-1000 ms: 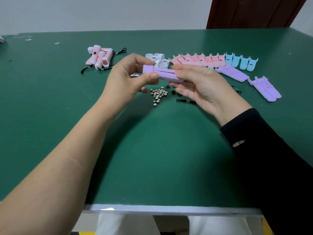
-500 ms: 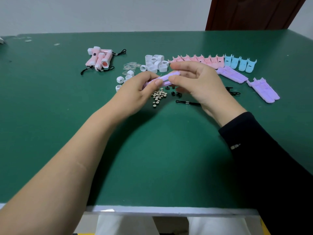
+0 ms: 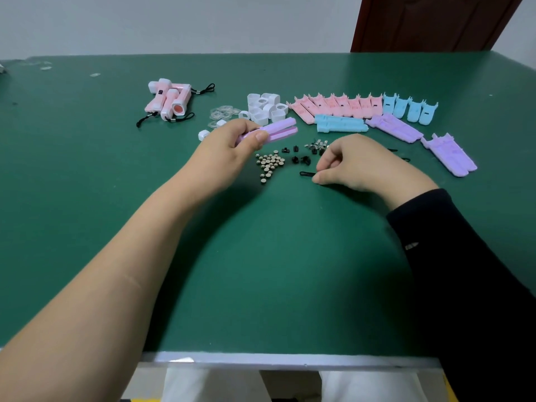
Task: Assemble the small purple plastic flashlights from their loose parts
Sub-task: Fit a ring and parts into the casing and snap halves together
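My left hand (image 3: 232, 147) grips a purple flashlight body (image 3: 277, 129) made of two shell halves, held above the table with its free end pointing right. My right hand (image 3: 351, 163) is down on the table, thumb and forefinger pinching a black lanyard cord (image 3: 307, 173) whose loop sticks out to the left. A pile of small round button cells (image 3: 269, 165) lies between my hands. Small black and metal parts (image 3: 307, 150) lie just beyond. More purple shell halves (image 3: 394, 127) (image 3: 448, 155) lie at the right.
Finished pink flashlights (image 3: 169, 101) with cords lie at the back left. White head caps (image 3: 265, 107), clear lenses (image 3: 222, 114), a row of pink shells (image 3: 333, 107) and blue shells (image 3: 410, 107) (image 3: 340, 124) sit behind. The table's metal front edge (image 3: 290, 361) is near me.
My right hand let go of the purple body and dropped to the table, where it pinches the black cord. My left hand keeps the body alone, slightly left.
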Demonstrator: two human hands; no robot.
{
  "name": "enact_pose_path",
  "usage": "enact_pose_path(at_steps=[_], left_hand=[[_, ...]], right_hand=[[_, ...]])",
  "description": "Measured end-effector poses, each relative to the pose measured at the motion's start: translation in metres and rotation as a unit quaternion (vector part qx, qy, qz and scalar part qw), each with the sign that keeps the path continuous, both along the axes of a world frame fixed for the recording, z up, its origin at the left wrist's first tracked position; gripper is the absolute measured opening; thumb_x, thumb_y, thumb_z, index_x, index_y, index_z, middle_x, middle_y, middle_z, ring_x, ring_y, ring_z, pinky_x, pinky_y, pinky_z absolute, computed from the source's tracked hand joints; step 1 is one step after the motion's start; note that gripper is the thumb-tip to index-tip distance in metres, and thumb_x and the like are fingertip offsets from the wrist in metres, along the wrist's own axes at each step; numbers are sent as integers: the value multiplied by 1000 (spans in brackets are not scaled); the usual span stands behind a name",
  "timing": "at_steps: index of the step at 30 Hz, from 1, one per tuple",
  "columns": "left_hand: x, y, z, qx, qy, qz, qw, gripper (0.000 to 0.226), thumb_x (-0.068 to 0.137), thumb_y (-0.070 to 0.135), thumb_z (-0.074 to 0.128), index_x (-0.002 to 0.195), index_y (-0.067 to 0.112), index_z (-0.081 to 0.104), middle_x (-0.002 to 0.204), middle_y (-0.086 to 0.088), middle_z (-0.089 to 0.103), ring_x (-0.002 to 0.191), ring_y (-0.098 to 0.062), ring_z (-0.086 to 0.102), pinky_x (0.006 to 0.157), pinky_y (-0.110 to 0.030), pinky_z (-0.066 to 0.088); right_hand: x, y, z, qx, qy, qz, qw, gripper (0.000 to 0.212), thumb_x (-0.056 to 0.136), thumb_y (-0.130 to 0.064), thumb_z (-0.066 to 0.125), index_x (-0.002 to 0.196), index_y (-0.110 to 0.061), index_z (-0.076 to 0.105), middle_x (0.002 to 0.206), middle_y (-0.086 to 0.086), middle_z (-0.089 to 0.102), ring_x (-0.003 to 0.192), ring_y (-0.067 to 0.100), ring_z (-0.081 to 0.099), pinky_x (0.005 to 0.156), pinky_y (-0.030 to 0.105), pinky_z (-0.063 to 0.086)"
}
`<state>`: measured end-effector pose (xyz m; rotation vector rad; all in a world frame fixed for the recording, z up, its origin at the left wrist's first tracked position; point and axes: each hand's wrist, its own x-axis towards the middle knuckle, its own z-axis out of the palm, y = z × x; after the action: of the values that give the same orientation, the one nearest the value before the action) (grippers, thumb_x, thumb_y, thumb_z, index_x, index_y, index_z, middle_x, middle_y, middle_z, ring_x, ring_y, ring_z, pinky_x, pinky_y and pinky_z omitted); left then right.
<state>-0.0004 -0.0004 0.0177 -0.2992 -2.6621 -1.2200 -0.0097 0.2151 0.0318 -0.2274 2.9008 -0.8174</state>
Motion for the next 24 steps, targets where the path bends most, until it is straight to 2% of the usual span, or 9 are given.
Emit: enact_pose_path(at_steps=[3, 6, 7, 9, 11, 12, 17, 20, 24], left_hand=[[1, 0, 1, 8, -1, 2, 1000, 20, 101, 38, 48, 96, 22, 59, 70, 11, 46, 57, 0, 39, 55, -14, 32], [2, 0, 0, 13, -2, 6, 1000, 22, 100, 39, 48, 97, 22, 60, 70, 12, 46, 56, 0, 39, 57, -18, 32], [2, 0, 0, 14, -1, 6, 1000, 21, 100, 39, 48, 97, 22, 60, 70, 12, 46, 56, 0, 39, 58, -19, 32], [2, 1, 1, 16, -1, 5, 1000, 20, 100, 39, 48, 96, 23, 59, 70, 12, 46, 57, 0, 39, 57, -18, 32], [3, 1, 1, 11, 1, 5, 1000, 20, 100, 40, 49, 96, 23, 59, 71, 11, 47, 59, -2, 40, 56, -15, 32], [3, 1, 1, 7, 2, 5, 1000, 19, 100, 39, 49, 96, 24, 59, 72, 10, 48, 62, -4, 41, 56, -14, 31], [3, 3, 1, -2, -1, -2, 1000, 20, 100, 38, 50, 96, 21, 60, 78, 7, 51, 70, -10, 44, 60, -17, 34], [3, 4, 1, -1, -5, -7, 1000, 21, 99, 38, 51, 97, 20, 61, 83, 4, 54, 73, -10, 46, 60, -15, 34], [4, 5, 1, -3, -9, -17, 1000, 16, 99, 37, 51, 92, 25, 59, 79, 9, 53, 70, -7, 46, 60, -12, 33]], right_hand=[[0, -2, -2, 20, 3, 9, 1000, 6, 82, -21, 74, 79, -17, 71, 68, -12, 60, 61, 4, 51, 53, 21, 36], [-1, 0, 2, 11, 29, 8, 999, 10, 88, -21, 66, 80, -16, 69, 70, -17, 58, 62, 0, 49, 52, 16, 34], [-1, -1, 5, -27, 42, -5, 999, 12, 91, -20, 62, 79, -18, 66, 72, -19, 58, 64, -2, 50, 54, 15, 34], [0, -3, 11, -205, 26, -32, 978, 16, 94, -14, 55, 80, -20, 60, 74, -12, 62, 64, 1, 56, 57, 17, 39], [2, -6, 15, -385, -32, -39, 922, 20, 95, -3, 49, 84, -17, 57, 70, -2, 61, 57, 6, 54, 54, 18, 42], [2, -6, 16, -422, -49, -42, 904, 21, 94, 0, 46, 86, -16, 57, 69, -1, 59, 52, 6, 50, 50, 18, 41], [0, -7, 17, -453, -73, -84, 884, 11, 89, -5, 52, 81, -11, 56, 62, -2, 52, 43, 7, 33, 43, 19, 22], [-1, -6, 16, -443, -83, -95, 888, 12, 86, -9, 59, 75, -14, 55, 55, -5, 55, 42, 6, 33, 40, 18, 21], [-1, -5, 14, -444, -114, -93, 884, 8, 87, -12, 59, 80, -15, 57, 53, -7, 58, 42, 6, 34, 40, 17, 22]])
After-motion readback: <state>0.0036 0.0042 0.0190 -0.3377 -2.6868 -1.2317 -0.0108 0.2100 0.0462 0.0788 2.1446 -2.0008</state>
